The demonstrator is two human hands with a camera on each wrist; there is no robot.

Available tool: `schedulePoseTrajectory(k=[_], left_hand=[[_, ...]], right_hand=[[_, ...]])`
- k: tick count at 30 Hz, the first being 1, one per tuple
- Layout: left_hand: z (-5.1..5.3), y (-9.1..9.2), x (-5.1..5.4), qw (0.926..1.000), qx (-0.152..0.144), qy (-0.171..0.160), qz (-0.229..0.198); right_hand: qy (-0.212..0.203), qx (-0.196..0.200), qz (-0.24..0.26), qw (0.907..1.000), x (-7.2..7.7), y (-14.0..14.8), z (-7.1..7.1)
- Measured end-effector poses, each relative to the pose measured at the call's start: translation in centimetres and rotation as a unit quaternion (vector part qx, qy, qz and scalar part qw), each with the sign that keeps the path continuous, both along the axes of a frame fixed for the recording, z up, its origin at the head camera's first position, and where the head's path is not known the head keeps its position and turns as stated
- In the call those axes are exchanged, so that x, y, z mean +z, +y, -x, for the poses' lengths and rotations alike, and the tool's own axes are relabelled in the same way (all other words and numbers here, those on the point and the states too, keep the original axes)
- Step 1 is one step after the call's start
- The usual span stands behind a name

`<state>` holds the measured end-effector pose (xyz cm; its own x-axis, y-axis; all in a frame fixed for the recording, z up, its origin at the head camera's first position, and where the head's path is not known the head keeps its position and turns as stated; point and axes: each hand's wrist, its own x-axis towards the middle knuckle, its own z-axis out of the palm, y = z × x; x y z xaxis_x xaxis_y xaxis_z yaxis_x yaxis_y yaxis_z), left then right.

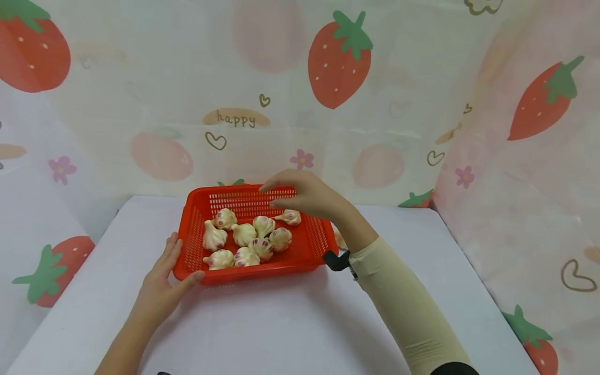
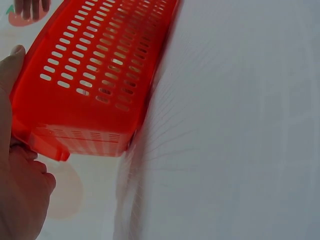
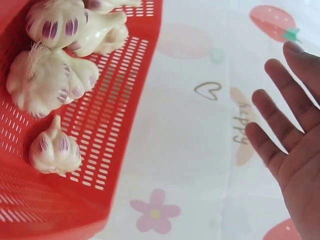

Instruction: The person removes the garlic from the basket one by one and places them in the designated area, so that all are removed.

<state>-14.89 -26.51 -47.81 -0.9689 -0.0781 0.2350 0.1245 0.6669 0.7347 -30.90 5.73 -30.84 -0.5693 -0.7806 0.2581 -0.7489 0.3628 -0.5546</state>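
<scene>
A red plastic basket (image 1: 281, 271) with slotted walls stands on the white table, with several garlic bulbs (image 1: 244, 234) lying inside. My left hand (image 1: 159, 291) holds its near-left corner, thumb on the front rim and fingers along the left side; the left wrist view shows the thumb and curled fingers on either side of the rim (image 2: 47, 147). Over the basket's back right part hovers my right hand (image 1: 307, 195), holding nothing. Its fingers look spread and fairly straight in the right wrist view, apart from the garlic bulb (image 3: 55, 150) nearest the basket's corner.
Beyond the basket's right end, partly hidden by my right wrist, a pale garlic bulb (image 1: 340, 240) is on the white table (image 1: 262, 323). A strawberry-patterned cloth (image 1: 398, 114) hangs close behind the table and along its sides.
</scene>
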Motion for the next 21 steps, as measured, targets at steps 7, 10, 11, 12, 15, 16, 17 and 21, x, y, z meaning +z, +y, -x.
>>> schedulePoseTrajectory(k=[7, 10, 11, 12, 15, 16, 17, 21], left_hand=[[-0.1, 0.1, 0.0, 1.0, 0.0, 0.0, -0.003], [-0.1, 0.0, -0.1, 1.0, -0.001, -0.001, -0.004], [-0.1, 0.0, -0.1, 1.0, -0.001, -0.001, -0.004], [0.0, 0.0, -0.2, 1.0, -0.002, -0.001, -0.003], [0.0, 0.1, -0.4, 1.0, -0.003, -0.001, -0.001], [0.1, 0.1, -0.4, 1.0, -0.002, 0.0, 0.0], [0.1, 0.1, -0.4, 1.0, 0.0, 0.001, 0.0], [0.1, -0.1, -0.4, 1.0, 0.003, 0.0, 0.003]], right_hand=[[-0.035, 0.019, -0.017, 0.9991, -0.5, -3.0, 2.3], [-0.036, 0.022, -0.05, 0.9978, -0.9, -4.4, 3.3], [-0.037, 0.021, -0.061, 0.9972, -1.1, -4.8, 3.6], [-0.037, 0.019, -0.07, 0.9967, -1.3, -5.2, 3.8], [-0.041, 0.018, -0.081, 0.9957, -2.3, -6.2, 4.6], [-0.041, 0.019, -0.084, 0.9955, -2.6, -6.5, 4.8], [-0.043, 0.021, -0.084, 0.9953, -3.0, -6.9, 5.0], [-0.049, 0.036, -0.087, 0.9944, -4.4, -8.3, 5.6]])
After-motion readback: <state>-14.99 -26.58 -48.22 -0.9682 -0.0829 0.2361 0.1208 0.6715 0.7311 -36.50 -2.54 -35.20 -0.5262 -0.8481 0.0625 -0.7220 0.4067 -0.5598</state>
